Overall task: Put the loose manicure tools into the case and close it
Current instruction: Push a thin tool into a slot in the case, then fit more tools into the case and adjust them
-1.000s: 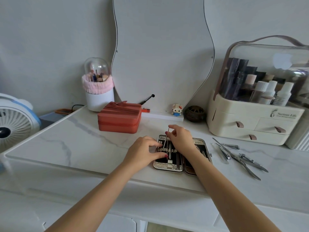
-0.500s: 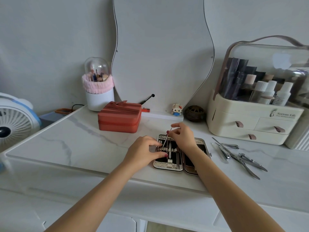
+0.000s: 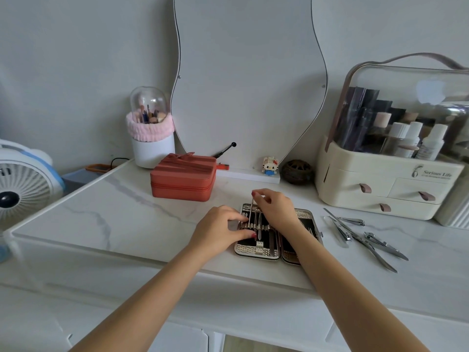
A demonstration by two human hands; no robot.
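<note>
Setting: a white marble-patterned desk [image 3: 106,199] seen from above by the person working at it, with both forearms reaching forward.
Case: a small rectangular manicure case with a woven metallic cover and dark lining [image 3: 256,252] lies open and flat near the front edge of the desk, straight ahead. A row of elastic loops crosses its left half, with several slim steel tools already tucked in.
Right hand: the right hand [image 3: 275,209] is closed in a fingertip pinch on the top of a thin silver metal pick [image 3: 251,212], which stands nearly upright over the left half of the case, its lower end at the loops.
Left hand: the left hand [image 3: 220,231] rests on the left edge of the case, fingers curled and pressing down beside the loops, gripping nothing.
Loose tools: a scatter of shiny steel nail clippers and nippers [image 3: 365,237] lies on the desk just right of the case, well clear of the hands, not yet packed.
Step in hand: probably threading the pick into a free loop.
Doing it well: keep the pick in line with the neighbouring tools, slide it down rather than push sideways, and let the left hand pin the case so it does not skid.
Progress: judged roughly midway; the case cannot be shut until the clippers are in.
</note>
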